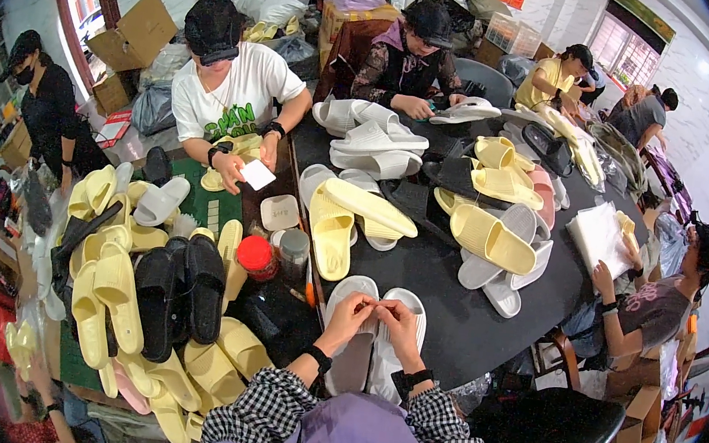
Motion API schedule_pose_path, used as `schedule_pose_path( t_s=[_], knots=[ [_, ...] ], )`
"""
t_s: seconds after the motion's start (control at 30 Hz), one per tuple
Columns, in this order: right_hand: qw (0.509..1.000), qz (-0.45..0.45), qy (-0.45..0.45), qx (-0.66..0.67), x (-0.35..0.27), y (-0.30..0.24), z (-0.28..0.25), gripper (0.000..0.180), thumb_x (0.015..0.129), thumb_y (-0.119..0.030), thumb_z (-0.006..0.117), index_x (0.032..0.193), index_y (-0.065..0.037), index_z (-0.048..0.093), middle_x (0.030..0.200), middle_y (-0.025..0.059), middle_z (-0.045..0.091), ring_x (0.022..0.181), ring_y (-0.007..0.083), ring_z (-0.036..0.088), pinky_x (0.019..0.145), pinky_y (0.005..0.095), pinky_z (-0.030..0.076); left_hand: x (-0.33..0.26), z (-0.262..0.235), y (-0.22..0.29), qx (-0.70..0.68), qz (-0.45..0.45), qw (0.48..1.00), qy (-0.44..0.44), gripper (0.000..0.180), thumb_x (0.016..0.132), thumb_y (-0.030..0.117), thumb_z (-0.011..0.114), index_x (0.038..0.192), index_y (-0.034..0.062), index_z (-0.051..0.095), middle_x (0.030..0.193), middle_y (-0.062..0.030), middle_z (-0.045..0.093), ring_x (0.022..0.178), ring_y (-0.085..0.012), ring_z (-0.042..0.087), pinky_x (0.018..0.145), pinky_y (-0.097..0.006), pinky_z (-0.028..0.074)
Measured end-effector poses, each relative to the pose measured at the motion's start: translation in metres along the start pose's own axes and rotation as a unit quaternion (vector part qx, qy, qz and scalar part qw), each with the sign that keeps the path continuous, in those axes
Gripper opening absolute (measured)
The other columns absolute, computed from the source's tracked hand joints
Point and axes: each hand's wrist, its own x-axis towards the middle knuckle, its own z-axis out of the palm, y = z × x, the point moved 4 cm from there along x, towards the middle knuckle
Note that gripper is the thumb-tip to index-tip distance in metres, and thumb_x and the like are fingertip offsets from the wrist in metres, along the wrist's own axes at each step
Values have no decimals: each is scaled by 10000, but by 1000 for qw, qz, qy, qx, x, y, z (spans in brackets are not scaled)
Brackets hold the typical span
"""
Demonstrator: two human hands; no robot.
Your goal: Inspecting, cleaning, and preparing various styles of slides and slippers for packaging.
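Note:
A pair of light grey slippers lies at the near edge of the black table, toes away from me: the left slipper [350, 365] and the right slipper [387, 370]. Above their straps, my left hand [347, 321] and my right hand [400, 328] meet, thumbs and fingertips pinched together. Whatever is between the fingertips is too small to make out. Just beyond my hands are a yellow slipper [331, 235] and another yellow slipper [371, 208] resting across a white one. To the left stand a red-lidded jar [257, 256] and a clear jar [292, 251].
Yellow and black slippers [121, 287] are heaped on my left, partly over a green mat [208, 201]. More slippers [493, 237] are piled across the black table [482, 332]. Co-workers sit around it, one holding a white card [257, 175]. A black stool [553, 437] stands at my right.

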Motion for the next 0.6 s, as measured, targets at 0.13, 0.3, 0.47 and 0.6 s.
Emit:
schedule_pose_path(
  t_s=[0.13,0.3,0.47,0.6],
  knots=[
    [999,5,32,37,1,11,-8,123,937,-133,561,995,-33,603,843,-12,589,735,58,497,701,199,407,0,0,3,-7,4,1000,11,112,900,72,581,962,-15,616,923,-92,586,781,-174,580,706,-278,472],
    [998,7,33,51,1,14,-11,130,929,-138,576,997,-31,605,852,-10,598,750,55,509,695,198,412,-1,-3,2,41,39,997,61,110,893,84,590,933,-13,621,910,-106,565,801,-202,578,726,-295,471],
    [1000,2,-1,0,-1,4,-3,139,932,-120,558,1007,-15,610,846,-9,588,755,63,508,702,205,414,0,-2,1,50,26,998,36,122,893,108,604,930,-7,621,904,-79,596,822,-179,587,726,-285,464],
    [1000,9,13,13,2,4,-3,146,930,-114,562,1011,-5,614,843,2,601,752,69,533,695,214,437,0,-2,3,8,14,999,41,105,890,84,599,941,-6,617,926,-98,557,811,-192,584,723,-289,472]
  ],
)
